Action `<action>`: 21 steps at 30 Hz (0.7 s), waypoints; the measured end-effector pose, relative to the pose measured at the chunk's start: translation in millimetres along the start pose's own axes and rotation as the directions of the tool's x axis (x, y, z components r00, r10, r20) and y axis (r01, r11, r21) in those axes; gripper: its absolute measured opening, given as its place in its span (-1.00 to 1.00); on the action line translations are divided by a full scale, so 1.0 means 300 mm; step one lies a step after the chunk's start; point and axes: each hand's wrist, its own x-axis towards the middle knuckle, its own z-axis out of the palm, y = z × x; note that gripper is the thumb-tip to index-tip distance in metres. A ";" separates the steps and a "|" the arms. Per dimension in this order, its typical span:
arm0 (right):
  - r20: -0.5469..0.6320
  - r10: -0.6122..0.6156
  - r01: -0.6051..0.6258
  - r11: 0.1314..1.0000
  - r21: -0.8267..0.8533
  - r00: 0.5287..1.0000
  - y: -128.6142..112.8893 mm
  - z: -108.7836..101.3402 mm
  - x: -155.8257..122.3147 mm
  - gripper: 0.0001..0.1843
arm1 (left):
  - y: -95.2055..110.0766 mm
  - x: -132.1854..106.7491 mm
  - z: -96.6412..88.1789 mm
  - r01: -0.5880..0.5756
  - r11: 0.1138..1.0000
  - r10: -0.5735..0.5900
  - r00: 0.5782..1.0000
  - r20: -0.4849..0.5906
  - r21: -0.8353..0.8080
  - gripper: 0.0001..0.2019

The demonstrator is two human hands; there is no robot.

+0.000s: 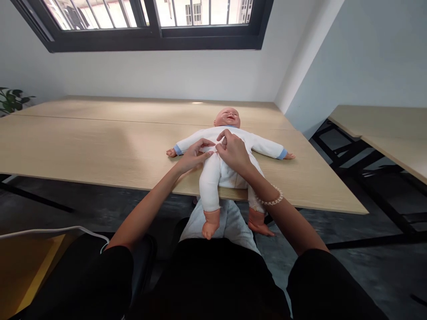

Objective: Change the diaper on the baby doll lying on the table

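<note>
At frame centre, we're pinching the white suit [246, 138] with a curled right hand [232, 151], our left hand [197, 154] half-open, grip unclear; tugging downward, we'd be dislodging the overhanging doll [230, 174].

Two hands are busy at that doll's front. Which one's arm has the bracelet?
The right hand's: a pale beaded bracelet circles that arm, while the arm behind the left hand is bare up to its black sleeve.

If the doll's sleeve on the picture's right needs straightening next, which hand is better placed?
Probably the right hand: it is over the doll's middle, nearer that sleeve. The left hand is on the far side, with the right hand in between.
</note>
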 end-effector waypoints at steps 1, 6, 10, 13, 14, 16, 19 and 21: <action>0.009 0.014 -0.014 1.000 -0.001 1.000 0.002 0.001 0.000 -0.79 | 0.000 -0.002 -0.004 0.006 1.000 -0.006 1.000 0.015 0.002 -0.70; 0.023 0.049 -0.049 0.999 0.015 0.999 0.009 0.002 -0.005 -0.85 | 0.013 -0.010 -0.006 -0.045 0.996 0.042 0.998 0.050 0.076 -0.75; -0.011 0.075 -0.074 0.997 0.029 0.997 0.027 0.007 -0.004 -0.78 | 0.020 -0.015 0.004 -0.042 0.996 0.037 0.998 0.057 0.085 -0.74; -0.041 0.049 -0.048 0.998 0.034 0.998 0.040 0.014 0.001 -0.75 | 0.012 -0.014 0.008 -0.044 0.995 0.039 0.998 0.051 0.093 -0.75; -0.037 0.038 -0.036 0.999 0.033 0.999 0.042 0.016 0.003 -0.75 | 0.007 -0.013 0.009 -0.056 0.992 0.051 0.998 0.048 0.115 -0.76; -0.006 0.026 -0.026 1.000 0.009 1.000 0.037 0.018 0.005 -0.78 | -0.004 -0.011 0.009 -0.104 0.975 0.097 0.994 0.040 0.198 -0.77; 0.033 0.005 -0.003 0.998 -0.063 0.999 0.024 0.006 -0.001 -0.75 | -0.010 -0.012 0.014 -0.175 0.911 0.173 0.984 0.040 0.374 -0.72; 0.010 -0.027 0.027 0.997 -0.075 1.000 0.024 -0.017 -0.015 -0.70 | 0.002 -0.021 0.024 -0.206 0.864 0.211 0.977 0.040 0.459 -0.66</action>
